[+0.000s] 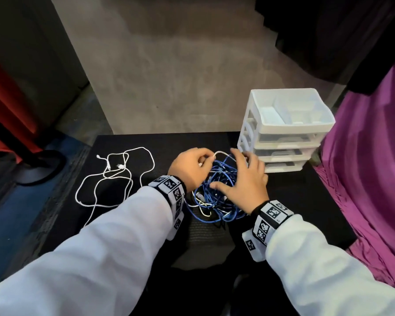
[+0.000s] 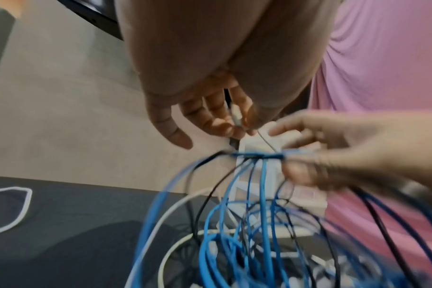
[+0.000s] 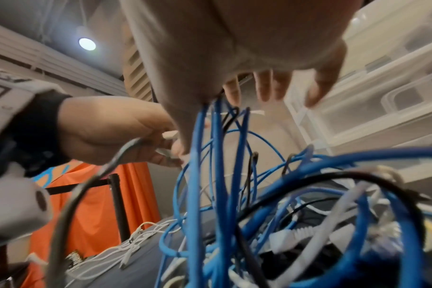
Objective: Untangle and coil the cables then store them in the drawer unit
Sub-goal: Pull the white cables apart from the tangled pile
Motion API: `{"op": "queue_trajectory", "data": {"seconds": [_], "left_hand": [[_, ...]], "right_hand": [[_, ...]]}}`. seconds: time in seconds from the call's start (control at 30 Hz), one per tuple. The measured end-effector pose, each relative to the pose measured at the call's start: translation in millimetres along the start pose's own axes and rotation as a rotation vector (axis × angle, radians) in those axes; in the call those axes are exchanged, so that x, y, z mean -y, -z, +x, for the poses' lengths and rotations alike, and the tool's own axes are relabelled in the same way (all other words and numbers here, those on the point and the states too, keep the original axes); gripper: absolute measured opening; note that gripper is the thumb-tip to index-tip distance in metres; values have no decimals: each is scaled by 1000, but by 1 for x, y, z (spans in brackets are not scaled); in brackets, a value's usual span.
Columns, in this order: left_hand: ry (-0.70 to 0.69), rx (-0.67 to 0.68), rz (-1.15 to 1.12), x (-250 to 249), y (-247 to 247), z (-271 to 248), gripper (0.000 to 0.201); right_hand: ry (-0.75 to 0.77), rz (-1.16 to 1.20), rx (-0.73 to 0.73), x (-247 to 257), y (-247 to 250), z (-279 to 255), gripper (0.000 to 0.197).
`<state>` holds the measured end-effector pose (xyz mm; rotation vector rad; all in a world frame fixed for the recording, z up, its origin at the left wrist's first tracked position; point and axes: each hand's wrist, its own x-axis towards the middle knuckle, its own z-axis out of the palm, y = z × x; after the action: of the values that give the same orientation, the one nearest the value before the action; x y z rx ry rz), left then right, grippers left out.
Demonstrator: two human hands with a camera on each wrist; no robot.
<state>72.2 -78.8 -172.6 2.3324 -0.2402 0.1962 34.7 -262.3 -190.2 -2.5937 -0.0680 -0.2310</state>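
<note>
A tangle of blue, white and black cables (image 1: 217, 197) lies on the black table (image 1: 294, 197). My left hand (image 1: 201, 160) is at the tangle's far left and pinches the plug end of a white cable (image 1: 219, 153); the left wrist view shows the plug between its fingertips (image 2: 237, 117). My right hand (image 1: 244, 176) is spread over the tangle, and several blue strands (image 3: 217, 124) rise into the pinch between its thumb and fingers (image 2: 296, 171). A separate white cable (image 1: 114, 176) lies loose on the left. The white drawer unit (image 1: 283, 142) stands at the back right, its drawers closed.
The purple cloth (image 1: 374, 179) hangs along the table's right edge, close to the drawer unit. A red curtain (image 1: 5, 110) and a round black stand base (image 1: 41, 167) are on the floor to the left. The grey wall (image 1: 169, 76) rises behind the table.
</note>
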Motion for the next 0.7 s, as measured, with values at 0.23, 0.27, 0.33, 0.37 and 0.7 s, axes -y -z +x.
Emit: {"op": "queue_trajectory", "data": {"seconds": [0.23,0.27,0.33,0.37,0.7], "left_hand": [[5,-181,-305,-17,39,12,12],[-2,-199,-318,-21,47,13,13],[-17,-238,-371,-26,62,16,13],[-30,-264,-400,-27,69,17,12],[-4,-196,-258,-7,83,-8,23]], "right_hand": [[-172,322,110,-21,-19,26,12],[-176,366,68,-20,-16,33,8],[-205,483,-26,-14,-6,47,15],[-201,536,-79,-11,-1,54,19],[-115,-24,195,-4,17,46,82]]}}
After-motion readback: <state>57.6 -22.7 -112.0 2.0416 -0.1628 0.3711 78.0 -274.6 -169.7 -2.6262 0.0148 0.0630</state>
